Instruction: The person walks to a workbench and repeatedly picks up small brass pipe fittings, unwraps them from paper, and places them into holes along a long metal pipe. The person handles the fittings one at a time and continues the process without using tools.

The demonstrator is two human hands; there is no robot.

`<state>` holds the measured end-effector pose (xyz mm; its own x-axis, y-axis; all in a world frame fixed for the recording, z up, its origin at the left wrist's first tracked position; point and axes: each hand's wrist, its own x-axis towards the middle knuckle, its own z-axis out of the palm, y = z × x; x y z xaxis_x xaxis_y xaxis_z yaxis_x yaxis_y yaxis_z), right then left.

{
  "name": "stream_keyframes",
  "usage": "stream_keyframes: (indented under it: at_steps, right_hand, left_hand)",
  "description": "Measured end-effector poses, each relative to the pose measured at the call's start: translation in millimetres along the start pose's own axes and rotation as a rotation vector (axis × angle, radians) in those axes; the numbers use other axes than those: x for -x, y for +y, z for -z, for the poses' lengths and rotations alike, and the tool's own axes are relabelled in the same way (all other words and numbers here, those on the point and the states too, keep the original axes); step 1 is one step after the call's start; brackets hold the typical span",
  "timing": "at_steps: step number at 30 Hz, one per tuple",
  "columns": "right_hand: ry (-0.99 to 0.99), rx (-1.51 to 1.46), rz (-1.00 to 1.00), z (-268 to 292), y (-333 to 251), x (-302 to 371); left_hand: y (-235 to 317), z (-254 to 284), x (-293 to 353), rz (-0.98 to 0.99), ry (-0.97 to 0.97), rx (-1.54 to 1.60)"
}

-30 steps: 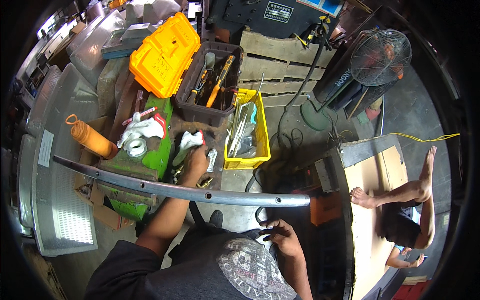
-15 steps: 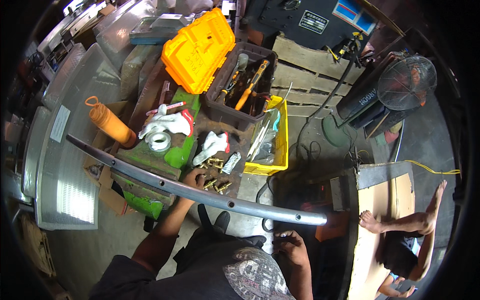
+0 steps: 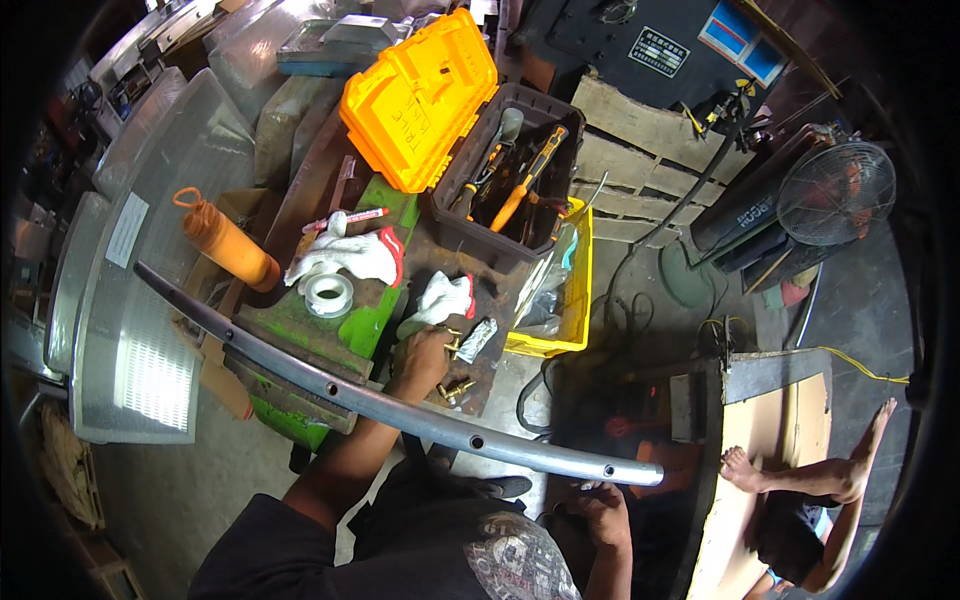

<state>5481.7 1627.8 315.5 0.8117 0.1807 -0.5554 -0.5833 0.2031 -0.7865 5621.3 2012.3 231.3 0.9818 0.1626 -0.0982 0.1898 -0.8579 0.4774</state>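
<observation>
A long grey metal tube (image 3: 400, 411), slightly curved with several holes along it, runs across in front of me from far left to near right. My left hand (image 3: 422, 362) reaches beyond the tube onto the bench, over small brass fittings (image 3: 457, 390). Its curled fingers touch the fittings, but their grip is hidden. Below the tube's right end, my right hand (image 3: 606, 514) is closed in a pinch; what it holds is too small to name. A white glove (image 3: 443, 298) and a small crumpled packet (image 3: 479, 340) lie beside the fittings.
On the green bench (image 3: 345, 335) lie more white gloves (image 3: 350, 255), a tape roll (image 3: 328, 295) and a red-white marker (image 3: 350, 218). An orange bottle (image 3: 228, 240), an open toolbox (image 3: 495, 240) and a yellow crate (image 3: 575, 310) stand around. At right, a person (image 3: 800, 520) sits by cardboard.
My left hand has moved right, further over the brass fittings, covering some of them. My right hand stays below the tube's end. The whole view has shifted slightly.
</observation>
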Motion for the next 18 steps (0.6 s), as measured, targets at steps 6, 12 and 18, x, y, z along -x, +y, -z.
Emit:
stream_keyframes:
  at_steps: [6,12,18]
  right_hand:
    - [0.038,0.038,-0.012,4.9,2.6,-2.8]
    - [-0.031,0.106,-0.052,14.2,7.9,-25.5]
    - [-0.276,0.202,0.040,15.5,4.0,-78.3]
  left_hand:
    - [-3.3,-1.1,-4.3,-0.109,0.038,-0.052]
    - [5.0,30.0,17.2,-0.227,0.273,0.107]
    - [-23.5,26.6,102.6,0.063,0.052,0.422]
